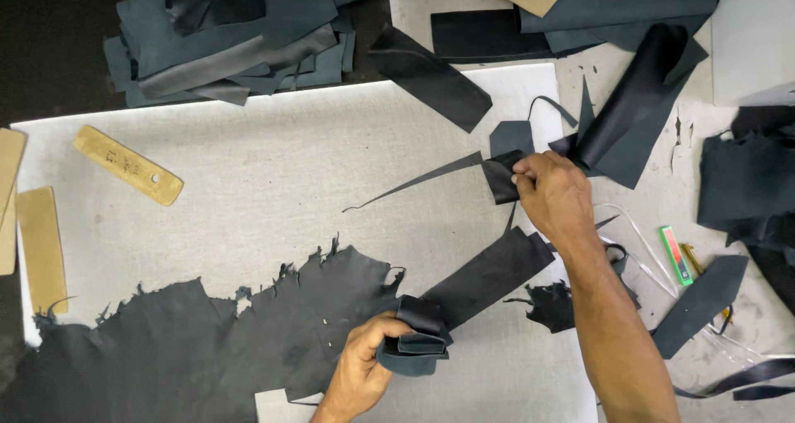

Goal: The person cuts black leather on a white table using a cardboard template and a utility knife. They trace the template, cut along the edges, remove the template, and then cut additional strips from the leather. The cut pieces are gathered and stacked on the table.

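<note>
Left hand (pixel 360 372) grip clamped on folded leather stack (pixel 416 340), right hand (pixel 553 193) grip pinching small dark leather piece (pixel 499 178), grey cutting board (pixel 248 183)

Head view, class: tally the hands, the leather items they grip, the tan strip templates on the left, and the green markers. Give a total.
Hands: 2, left hand, right hand
Gripped leather items: 2, folded bundle, small piece
Tan strip templates: 3
Green marker: 1
Total: 8

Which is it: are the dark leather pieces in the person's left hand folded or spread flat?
Folded: the left hand grips the dark leather pieces doubled into a thick layered bundle.
</note>
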